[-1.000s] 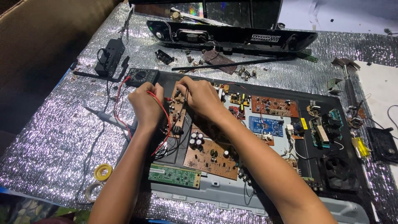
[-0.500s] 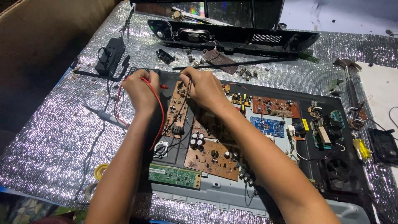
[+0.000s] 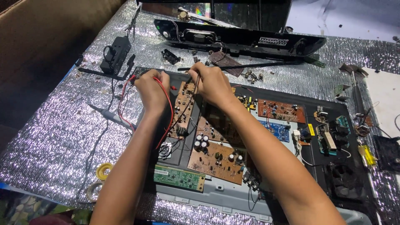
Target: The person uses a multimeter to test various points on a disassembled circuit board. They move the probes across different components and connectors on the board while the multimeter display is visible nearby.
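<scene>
small yellow label (image 3: pixel 311 129) on black chassis, right of blue board, no pkgs/screens

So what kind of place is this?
Probably an electronics repair bench: bare circuit boards lie in an opened flat screen's back, the left hand holds a red probe wire, a screwdriver nearby.

Your left hand (image 3: pixel 152 89): bare, no glove, ring or watch. Your right hand (image 3: pixel 214 85): bare likewise, no ring or strap. Your forearms: uncovered up to the frame's lower edge, with no sleeve or cuff in view.
</scene>
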